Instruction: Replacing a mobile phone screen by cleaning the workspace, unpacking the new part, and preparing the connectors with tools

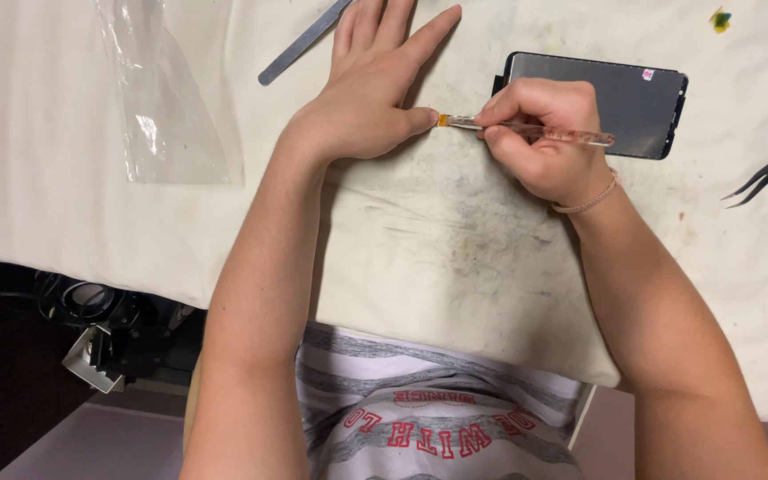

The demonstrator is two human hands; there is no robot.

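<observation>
My right hand (pixel 548 142) is clenched around a thin clear-handled brush (pixel 526 132), its orange tip touching my left thumb. My left hand (pixel 371 89) lies released, flat on the stained cloth (pixel 437 240) near the tabletop's far edge, a dark phone screen (pixel 628 102) just beside

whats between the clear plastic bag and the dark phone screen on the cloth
In the head view, the left hand lies flat between the plastic bag and the phone screen, its thumb met by the small brush held in the right hand.

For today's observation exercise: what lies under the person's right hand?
Under the right hand, which holds a thin clear-handled brush, lies a dark rectangular screen panel on the stained white cloth. The panel's left part is covered by the hand, so it cannot be seen.
</observation>
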